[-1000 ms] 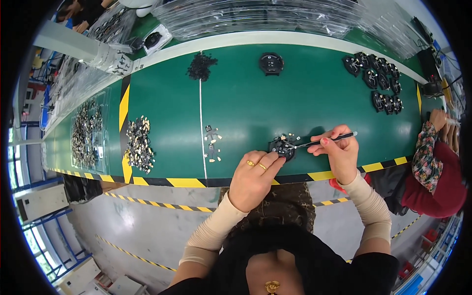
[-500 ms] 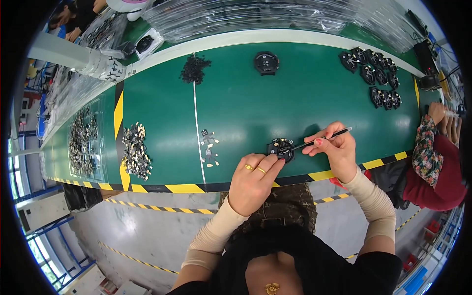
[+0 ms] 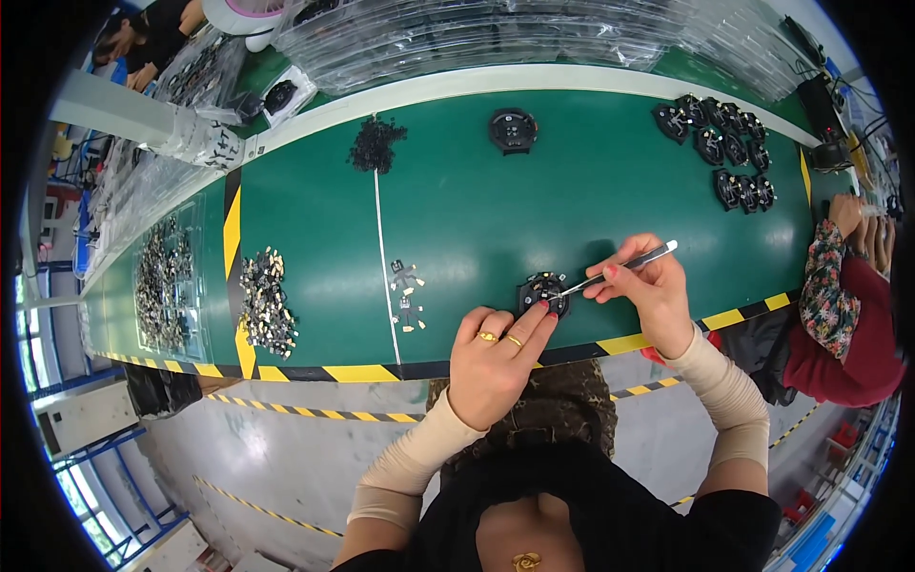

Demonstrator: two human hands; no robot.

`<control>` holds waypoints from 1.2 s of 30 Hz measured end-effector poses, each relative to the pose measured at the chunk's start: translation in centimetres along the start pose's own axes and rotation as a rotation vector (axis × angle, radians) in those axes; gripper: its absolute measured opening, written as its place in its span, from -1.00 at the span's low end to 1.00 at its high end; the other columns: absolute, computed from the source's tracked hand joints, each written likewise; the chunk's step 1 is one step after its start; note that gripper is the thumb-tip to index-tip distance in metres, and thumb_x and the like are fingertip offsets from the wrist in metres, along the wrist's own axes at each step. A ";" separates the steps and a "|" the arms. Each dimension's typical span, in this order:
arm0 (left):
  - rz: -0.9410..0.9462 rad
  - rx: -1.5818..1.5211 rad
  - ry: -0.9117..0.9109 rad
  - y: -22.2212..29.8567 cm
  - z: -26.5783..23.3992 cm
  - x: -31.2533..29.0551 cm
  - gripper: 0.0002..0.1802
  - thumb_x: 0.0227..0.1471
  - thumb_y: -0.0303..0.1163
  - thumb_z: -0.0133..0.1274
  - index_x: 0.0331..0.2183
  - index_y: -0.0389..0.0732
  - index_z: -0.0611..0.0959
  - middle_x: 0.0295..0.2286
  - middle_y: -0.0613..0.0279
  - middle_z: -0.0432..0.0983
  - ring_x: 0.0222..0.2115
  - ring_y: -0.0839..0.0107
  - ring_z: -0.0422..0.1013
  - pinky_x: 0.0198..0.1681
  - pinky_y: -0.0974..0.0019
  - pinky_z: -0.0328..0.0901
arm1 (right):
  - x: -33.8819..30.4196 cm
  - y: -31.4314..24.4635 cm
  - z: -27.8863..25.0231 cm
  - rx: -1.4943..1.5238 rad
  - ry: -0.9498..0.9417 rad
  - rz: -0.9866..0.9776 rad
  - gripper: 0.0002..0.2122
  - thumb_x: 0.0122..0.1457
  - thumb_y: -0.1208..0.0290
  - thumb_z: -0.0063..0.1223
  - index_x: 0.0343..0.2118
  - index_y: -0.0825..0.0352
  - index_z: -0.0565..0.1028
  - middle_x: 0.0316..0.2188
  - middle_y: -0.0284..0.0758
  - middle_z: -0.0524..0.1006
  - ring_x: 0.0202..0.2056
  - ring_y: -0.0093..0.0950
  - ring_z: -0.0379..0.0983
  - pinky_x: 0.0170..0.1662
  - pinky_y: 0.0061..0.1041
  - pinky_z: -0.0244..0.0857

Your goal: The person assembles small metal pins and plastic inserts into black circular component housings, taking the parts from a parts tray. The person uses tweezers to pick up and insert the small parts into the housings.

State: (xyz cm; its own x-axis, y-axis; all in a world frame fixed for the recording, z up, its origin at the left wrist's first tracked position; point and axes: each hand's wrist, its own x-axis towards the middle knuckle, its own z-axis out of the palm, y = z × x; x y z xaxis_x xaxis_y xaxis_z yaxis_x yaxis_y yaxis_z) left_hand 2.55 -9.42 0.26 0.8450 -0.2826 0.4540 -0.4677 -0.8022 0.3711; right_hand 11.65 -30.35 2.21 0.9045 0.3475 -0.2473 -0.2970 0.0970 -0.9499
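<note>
A round black housing (image 3: 532, 298) lies at the lower centre of the frame, on the green table (image 3: 457, 219). The left hand (image 3: 496, 375) touches its near edge with its fingertips; whether they pinch it cannot be told. The right hand (image 3: 654, 294) holds slim tweezers (image 3: 640, 260), tips at the housing. Two small wired parts (image 3: 407, 313) lie left of centre, a similar heap (image 3: 268, 310) farther left, and more housings (image 3: 734, 149) upper right.
</note>
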 end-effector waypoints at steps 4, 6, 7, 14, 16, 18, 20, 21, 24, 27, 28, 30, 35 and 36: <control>-0.016 0.035 -0.015 0.2 -0.3 0.3 -0.59 -0.19 -0.49 0.06 -0.19 -0.25 0.67 -0.15 0.27 0.56 -0.36 0.36 0.35 -0.15 0.22 0.29 | 0.2 -2.2 0.9 -0.548 0.018 -0.459 -0.73 0.15 0.69 -0.03 -0.08 0.35 0.40 -0.35 -0.20 0.52 -0.38 -0.41 0.53 -0.37 -0.46 0.42; -0.012 0.050 -0.050 0.3 -0.3 0.6 -0.59 -0.21 -0.49 0.06 -0.20 -0.24 0.68 -0.14 0.28 0.56 -0.38 0.37 0.35 -0.16 0.23 0.28 | -0.1 -3.0 2.1 -1.043 -0.023 -0.695 -0.59 -0.03 0.70 0.02 -0.05 0.31 0.51 -0.42 -0.23 0.46 -0.42 -0.40 0.51 -0.40 -0.45 0.39; 0.000 0.048 -0.045 0.5 -0.4 0.6 -0.59 -0.21 -0.49 0.06 -0.20 -0.24 0.68 -0.14 0.28 0.56 -0.38 0.37 0.35 -0.16 0.23 0.28 | -0.4 -2.2 2.9 -1.141 -0.059 -0.669 -0.59 -0.02 0.63 0.11 -0.03 0.30 0.50 -0.33 -0.24 0.45 -0.41 -0.35 0.51 -0.41 -0.42 0.40; 0.059 0.057 0.036 0.3 0.6 -0.6 -0.59 -0.23 -0.49 0.08 -0.20 -0.19 0.69 -0.09 0.30 0.55 -0.42 0.39 0.37 -0.22 0.28 0.31 | 0.3 -0.2 2.9 -1.017 -0.169 -0.454 -0.76 0.08 0.44 0.18 -0.18 0.29 0.48 -0.28 -0.27 0.49 -0.40 -0.27 0.52 -0.40 -0.35 0.39; 0.085 0.047 0.058 0.2 0.9 -0.4 -0.59 -0.24 -0.52 0.09 -0.22 -0.17 0.70 -0.10 0.30 0.54 -0.40 0.40 0.39 -0.26 0.31 0.33 | 0.2 -0.9 1.9 -0.828 -0.180 -0.312 -0.82 0.05 0.52 0.16 -0.25 0.29 0.49 -0.38 -0.29 0.53 -0.46 -0.40 0.50 -0.39 -0.49 0.39; 0.092 0.047 0.056 0.2 0.8 -0.4 -0.60 -0.24 -0.53 0.09 -0.22 -0.17 0.70 -0.10 0.30 0.55 -0.40 0.40 0.38 -0.27 0.31 0.32 | 1.6 -2.4 -1.0 -0.907 0.050 -0.481 -0.82 0.04 0.58 0.14 -0.26 0.31 0.49 -0.37 -0.32 0.53 -0.46 -0.47 0.49 -0.36 -0.53 0.39; 0.060 0.035 0.069 0.5 0.4 0.3 -0.61 -0.31 -0.61 0.10 -0.30 -0.16 0.71 -0.19 0.32 0.59 -0.42 0.38 0.38 -0.36 0.30 0.29 | 4.5 -6.2 -6.4 -0.943 0.342 -0.625 -0.80 0.02 0.66 0.10 -0.26 0.34 0.48 -0.40 -0.38 0.51 -0.40 -0.60 0.48 -0.34 -0.59 0.38; 0.070 0.036 0.078 0.5 0.3 0.4 -0.61 -0.31 -0.61 0.10 -0.30 -0.16 0.71 -0.19 0.32 0.59 -0.42 0.38 0.38 -0.36 0.30 0.29 | 6.6 -7.7 -10.3 -0.936 0.502 -0.648 -0.82 0.01 0.69 0.08 -0.29 0.34 0.49 -0.46 -0.38 0.52 -0.42 -0.59 0.47 -0.34 -0.59 0.37; 0.076 0.023 0.093 0.4 0.6 0.2 -0.62 -0.31 -0.61 0.10 -0.30 -0.16 0.71 -0.21 0.35 0.59 -0.42 0.38 0.38 -0.36 0.30 0.28 | 9.8 -12.9 -22.4 -1.163 1.002 -0.460 -0.78 0.00 0.45 0.17 -0.26 0.33 0.53 -0.46 -0.25 0.58 -0.41 -0.46 0.53 -0.27 -0.47 0.39; 0.062 0.013 0.094 0.6 0.8 0.3 -0.61 -0.30 -0.61 0.10 -0.29 -0.15 0.71 -0.23 0.37 0.59 -0.41 0.38 0.39 -0.36 0.29 0.28 | 11.1 -13.1 -32.9 -1.246 1.166 -0.333 -0.71 -0.06 0.35 0.22 -0.25 0.33 0.55 -0.39 -0.13 0.61 -0.31 -0.27 0.58 -0.17 -0.37 0.40; 0.062 0.004 0.081 0.7 0.9 0.4 -0.61 -0.30 -0.61 0.10 -0.29 -0.15 0.71 -0.23 0.36 0.59 -0.41 0.38 0.39 -0.36 0.29 0.28 | 11.3 -12.7 -35.4 -1.239 1.196 -0.250 -0.72 -0.09 0.35 0.22 -0.27 0.33 0.56 -0.38 -0.12 0.62 -0.28 -0.24 0.59 -0.16 -0.35 0.40; 0.056 0.009 0.069 0.6 0.8 0.2 -0.60 -0.30 -0.61 0.11 -0.29 -0.14 0.71 -0.23 0.36 0.59 -0.41 0.38 0.39 -0.36 0.29 0.27 | 12.7 -10.8 -37.6 -1.195 1.204 -0.110 -0.73 -0.14 0.32 0.25 -0.35 0.36 0.58 -0.35 -0.09 0.62 -0.23 -0.20 0.58 -0.14 -0.32 0.40; 0.022 0.021 0.045 0.5 -0.2 -0.4 -0.55 -0.34 -0.57 0.10 -0.25 -0.15 0.70 -0.22 0.36 0.58 -0.40 0.37 0.39 -0.34 0.29 0.28 | 14.1 -8.6 -39.2 -1.316 1.005 0.130 -0.62 -0.10 0.21 0.32 -0.25 0.36 0.61 -0.33 -0.07 0.62 -0.24 -0.17 0.57 -0.14 -0.33 0.40; 0.013 0.002 0.057 0.8 0.1 0.1 -0.55 -0.34 -0.57 0.10 -0.25 -0.15 0.70 -0.22 0.36 0.58 -0.40 0.37 0.39 -0.34 0.29 0.28 | 11.3 -9.4 -42.7 -1.340 1.158 0.013 -0.63 -0.05 0.20 0.31 -0.23 0.37 0.60 -0.32 -0.08 0.62 -0.25 -0.20 0.58 -0.15 -0.32 0.40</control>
State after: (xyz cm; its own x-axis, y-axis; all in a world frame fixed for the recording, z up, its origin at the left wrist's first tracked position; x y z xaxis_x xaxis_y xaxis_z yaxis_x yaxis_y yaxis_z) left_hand 2.25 -10.19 0.49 0.8228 -0.2628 0.5039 -0.4780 -0.7996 0.3635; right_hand 37.78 -67.11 0.22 0.8129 -0.4917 0.3122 -0.4113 -0.8641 -0.2901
